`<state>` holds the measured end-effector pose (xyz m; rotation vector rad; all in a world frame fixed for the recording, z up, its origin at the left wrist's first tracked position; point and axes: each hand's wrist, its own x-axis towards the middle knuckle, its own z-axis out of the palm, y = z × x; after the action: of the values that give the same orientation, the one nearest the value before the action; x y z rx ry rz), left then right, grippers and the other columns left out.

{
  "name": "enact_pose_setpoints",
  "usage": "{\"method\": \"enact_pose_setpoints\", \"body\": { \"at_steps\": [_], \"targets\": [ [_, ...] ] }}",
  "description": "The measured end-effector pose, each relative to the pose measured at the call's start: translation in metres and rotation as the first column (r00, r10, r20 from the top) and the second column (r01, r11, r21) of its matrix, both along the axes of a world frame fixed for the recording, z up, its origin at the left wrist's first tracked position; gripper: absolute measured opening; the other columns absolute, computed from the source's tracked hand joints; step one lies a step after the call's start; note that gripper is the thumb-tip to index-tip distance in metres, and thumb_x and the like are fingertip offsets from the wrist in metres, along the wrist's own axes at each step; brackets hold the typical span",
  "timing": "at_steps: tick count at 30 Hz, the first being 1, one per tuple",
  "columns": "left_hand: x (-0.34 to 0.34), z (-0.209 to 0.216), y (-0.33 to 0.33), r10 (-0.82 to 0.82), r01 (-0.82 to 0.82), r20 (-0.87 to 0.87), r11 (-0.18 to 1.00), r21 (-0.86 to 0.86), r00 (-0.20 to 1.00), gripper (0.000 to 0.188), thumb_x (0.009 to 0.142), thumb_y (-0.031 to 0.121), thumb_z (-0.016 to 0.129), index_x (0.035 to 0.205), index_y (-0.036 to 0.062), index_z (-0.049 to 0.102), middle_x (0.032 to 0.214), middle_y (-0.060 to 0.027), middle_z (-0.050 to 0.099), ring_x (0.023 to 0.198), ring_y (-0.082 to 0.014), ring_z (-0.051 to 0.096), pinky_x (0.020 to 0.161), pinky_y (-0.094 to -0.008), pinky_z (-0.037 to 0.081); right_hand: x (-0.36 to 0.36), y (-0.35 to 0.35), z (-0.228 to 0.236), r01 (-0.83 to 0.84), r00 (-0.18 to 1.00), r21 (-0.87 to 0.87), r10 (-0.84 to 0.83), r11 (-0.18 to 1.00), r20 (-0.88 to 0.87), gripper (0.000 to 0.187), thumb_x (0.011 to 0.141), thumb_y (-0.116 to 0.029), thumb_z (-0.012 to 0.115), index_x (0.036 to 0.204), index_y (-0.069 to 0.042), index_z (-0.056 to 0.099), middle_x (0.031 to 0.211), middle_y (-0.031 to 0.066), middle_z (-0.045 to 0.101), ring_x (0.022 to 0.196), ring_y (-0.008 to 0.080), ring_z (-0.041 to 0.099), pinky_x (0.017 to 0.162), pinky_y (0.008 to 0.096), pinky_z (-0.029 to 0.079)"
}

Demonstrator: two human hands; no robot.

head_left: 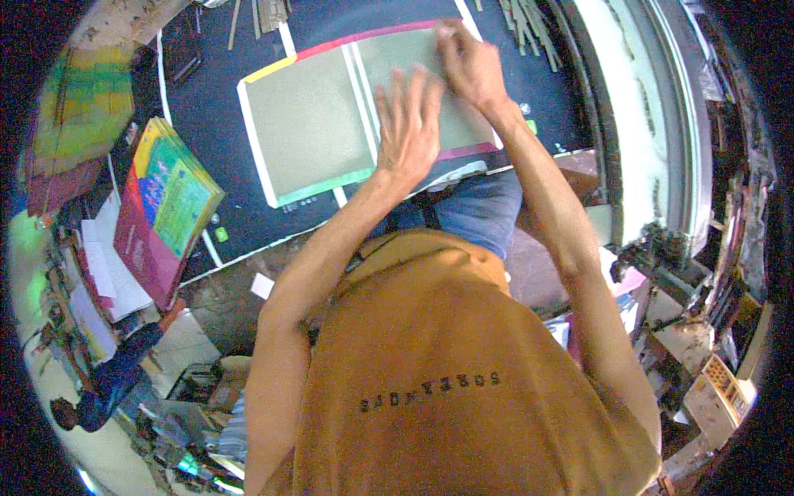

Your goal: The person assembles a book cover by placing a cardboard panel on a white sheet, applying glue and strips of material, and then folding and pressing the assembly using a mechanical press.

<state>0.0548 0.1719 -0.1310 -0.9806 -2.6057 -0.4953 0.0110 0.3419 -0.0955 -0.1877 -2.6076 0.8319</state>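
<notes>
A book cover (310,124) lies opened out on the dark work surface, its grey board panels facing up. A white strip runs down its middle, and yellow, red, green and maroon margins are folded over its edges. Above the right-hand panel is my left hand (407,132), open with fingers stretched out; whether it touches the board is unclear. My right hand (473,70) is closed, its fingers curled at the cover's far right corner. Slight blur hides what, if anything, those fingers hold.
A stack of colourful printed covers (169,194) stands at the left edge of the dark surface (223,124). Thin grey board strips (529,29) lie at the far right. A pale metal rail (637,107) runs along the right. Another person (107,380) is at lower left.
</notes>
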Motion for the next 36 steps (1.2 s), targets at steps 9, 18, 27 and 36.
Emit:
{"method": "enact_pose_setpoints", "body": {
  "at_steps": [9, 18, 27, 36],
  "targets": [
    [0.002, -0.003, 0.003, 0.057, -0.069, 0.22, 0.996, 0.05, 0.974, 0.066, 0.096, 0.031, 0.063, 0.148, -0.0041, 0.043, 0.16, -0.0269, 0.031, 0.151, -0.0464, 0.025, 0.122, -0.0599, 0.022, 0.065, 0.0, 0.052, -0.217, 0.642, 0.17, 0.271, 0.961, -0.717, 0.083, 0.096, -0.073, 0.043, 0.127, 0.003, 0.058, 0.116, 0.0179, 0.07, 0.102, 0.0323, 0.065, 0.091, 0.0463, 0.048],
    [-0.012, 0.008, -0.011, -0.162, -0.052, 0.321, 0.823, 0.566, 0.933, 0.052, 0.096, 0.024, 0.059, 0.139, -0.0042, 0.051, 0.147, -0.0274, 0.048, 0.141, -0.0438, 0.043, 0.12, -0.0514, 0.03, -0.036, -0.023, 0.004, -0.267, 0.963, 0.227, 0.253, 0.937, 0.09, 0.075, 0.094, -0.042, 0.068, 0.154, -0.008, 0.038, 0.136, 0.0205, 0.059, 0.125, 0.038, 0.056, 0.104, 0.0516, 0.042],
    [0.063, 0.013, -0.167, 0.402, -0.583, 0.435, 0.671, 0.458, 0.805, 0.067, 0.1, 0.027, 0.06, 0.149, -0.0118, 0.033, 0.16, -0.0318, 0.026, 0.152, -0.046, 0.021, 0.123, -0.0573, 0.017, 0.021, -0.027, 0.017, -0.067, 0.944, 0.34, -0.05, 0.938, 0.326, 0.098, 0.079, -0.068, 0.075, 0.147, -0.003, 0.048, 0.124, 0.019, 0.069, 0.117, 0.0325, 0.065, 0.103, 0.0536, 0.043],
    [0.062, -0.003, -0.185, 0.74, -0.758, 0.376, 0.638, -0.133, 0.557, 0.078, 0.104, 0.037, 0.049, 0.152, -0.0187, 0.024, 0.165, -0.0364, 0.012, 0.156, -0.0492, 0.004, 0.121, -0.0692, 0.002, -0.052, -0.127, -0.018, -0.454, 0.891, 0.378, 0.42, 0.807, 0.172, 0.098, 0.089, -0.063, 0.066, 0.153, 0.006, 0.037, 0.159, 0.0247, 0.038, 0.147, 0.0379, 0.038, 0.118, 0.0537, 0.031]
  ]
}}
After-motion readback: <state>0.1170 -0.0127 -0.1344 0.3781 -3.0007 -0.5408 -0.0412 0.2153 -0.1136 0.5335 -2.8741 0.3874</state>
